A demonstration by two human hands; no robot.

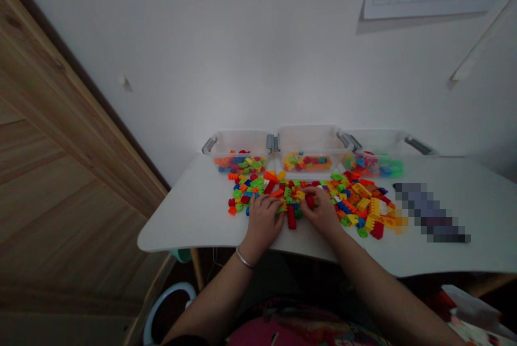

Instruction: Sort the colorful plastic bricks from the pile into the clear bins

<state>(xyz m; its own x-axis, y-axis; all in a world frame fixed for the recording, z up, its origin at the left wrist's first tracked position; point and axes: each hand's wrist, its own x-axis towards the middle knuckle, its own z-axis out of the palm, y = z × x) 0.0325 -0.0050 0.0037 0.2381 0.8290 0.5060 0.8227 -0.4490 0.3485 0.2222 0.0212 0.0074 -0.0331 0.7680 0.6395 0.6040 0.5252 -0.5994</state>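
Note:
Many small plastic toy building bricks [355, 203] in several colours lie in a wide pile on the white table. My left hand [263, 222], with a silver bangle at the wrist, is at the pile's near side, its fingers bent round a small yellow brick [283, 206]. Facing it, my right hand [322, 215] has thumb and forefinger closed at a yellow brick [299, 195]. A red brick [310, 201] shows inside the curve of those fingers; whether it is held too is unclear. Between my hands lies a long red brick [291, 218].
Along the wall stand three clear plastic bins with grey clips: a left bin [240, 141], a middle bin [309, 138] and a right bin [383, 144], each with bricks inside. A blurred dark object [432, 214] lies right on the table [181, 216]. Wooden boards [68, 184] rise at left.

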